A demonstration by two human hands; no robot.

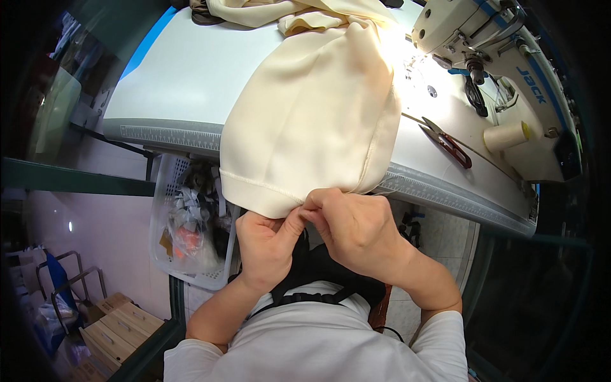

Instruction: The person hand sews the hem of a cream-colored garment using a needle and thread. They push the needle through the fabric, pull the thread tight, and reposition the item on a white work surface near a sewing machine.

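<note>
A cream fabric garment lies over the sewing table and hangs past its front edge towards me. Its hem band has a stitched line, and a seam runs down its right side. My left hand pinches the lower edge of the hem between thumb and fingers. Close against it, my right hand pinches at the same spot, its fingertips meeting the left thumb. What lies between the fingertips is hidden. Loose threads trail beside the right hand at the table edge.
On the right stands a Jack sewing machine, its lamp lit. Thread snips with dark red handles lie near a cone of cream thread. A ruler strip lines the table edge. Below left, a white plastic basket holds scraps and bags.
</note>
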